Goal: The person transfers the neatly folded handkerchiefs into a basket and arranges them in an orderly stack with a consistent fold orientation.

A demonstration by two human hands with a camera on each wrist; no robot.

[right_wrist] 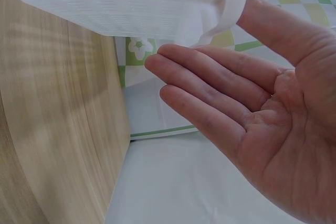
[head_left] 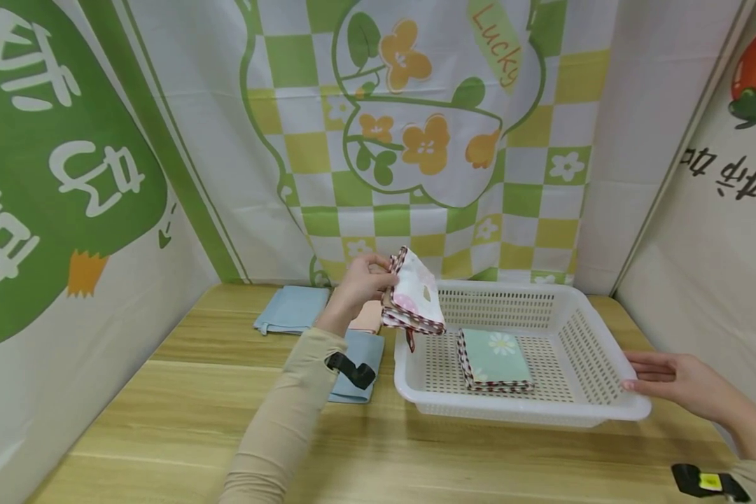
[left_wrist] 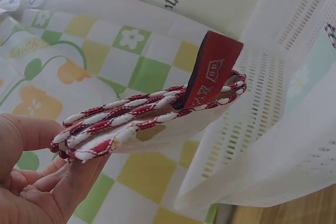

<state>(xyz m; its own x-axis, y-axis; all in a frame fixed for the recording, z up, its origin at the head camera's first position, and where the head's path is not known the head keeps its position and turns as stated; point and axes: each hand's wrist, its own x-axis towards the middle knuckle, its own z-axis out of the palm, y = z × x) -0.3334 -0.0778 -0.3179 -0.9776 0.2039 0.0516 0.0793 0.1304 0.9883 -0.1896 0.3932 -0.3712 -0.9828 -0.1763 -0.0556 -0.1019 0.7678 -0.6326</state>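
In the head view, my left hand (head_left: pixel 362 283) pinches a folded white patterned towel (head_left: pixel 418 290) by one edge, over the left rim of a white plastic basket (head_left: pixel 516 413). Red-and-white stitching runs along the towel's layered edges (left_wrist: pixel 126 116), and a red label (left_wrist: pixel 215 69) sticks out of it. Inside the basket lies a folded green towel (head_left: pixel 494 357) with a daisy print. My right hand (head_left: pixel 683 381) is at the basket's right end. Its fingers (right_wrist: pixel 210 85) are straight beside the wall, and the thumb touches the rim.
Left of the basket, a blue folded cloth (head_left: pixel 292 308) lies at the back of the wooden table (head_left: pixel 183 406). A second blue cloth (head_left: pixel 362 364) and a peach cloth (head_left: pixel 368 315) are partly hidden by my left arm. A printed curtain (head_left: pixel 416 217) hangs right behind the table.
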